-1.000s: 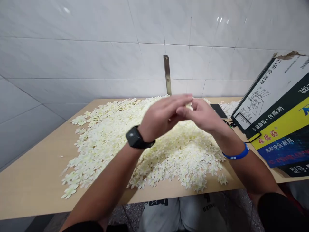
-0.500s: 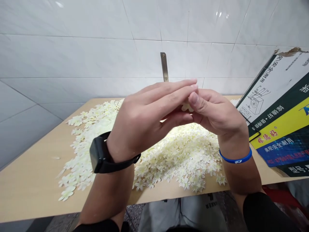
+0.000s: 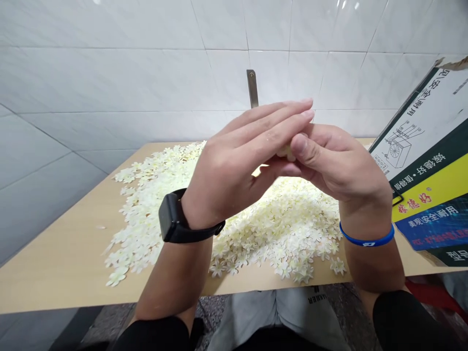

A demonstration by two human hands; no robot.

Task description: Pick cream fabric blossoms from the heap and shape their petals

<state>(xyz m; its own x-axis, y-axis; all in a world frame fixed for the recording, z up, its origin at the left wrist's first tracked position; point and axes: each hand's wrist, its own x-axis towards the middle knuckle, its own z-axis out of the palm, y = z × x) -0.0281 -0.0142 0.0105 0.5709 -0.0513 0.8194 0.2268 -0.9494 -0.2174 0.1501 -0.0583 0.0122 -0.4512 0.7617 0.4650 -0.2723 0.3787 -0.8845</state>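
Note:
My left hand (image 3: 248,153), wearing a black wristband (image 3: 174,218), is raised with its fingers straight and pressed together, the thumb underneath. My right hand (image 3: 338,161) meets it fingertip to fingertip, with its thumb bent inward. Between them shows part of a pale cream artificial flower (image 3: 287,152); how many pieces are held is hidden by the fingers. Below both hands spreads a large heap of white and pale yellow artificial flowers (image 3: 278,224) on a wooden table (image 3: 69,253).
At the right stands a printed cardboard box (image 3: 427,161) with a torn top edge. Behind the table is a tiled wall (image 3: 120,83) with a metal strip (image 3: 252,87) against it. One loose petal-like piece (image 3: 101,227) lies left of the heap.
The view has shifted a little, so the hands and table appear slightly further right and higher. Both hands stay together, and the flower between them shows at a slightly different angle.

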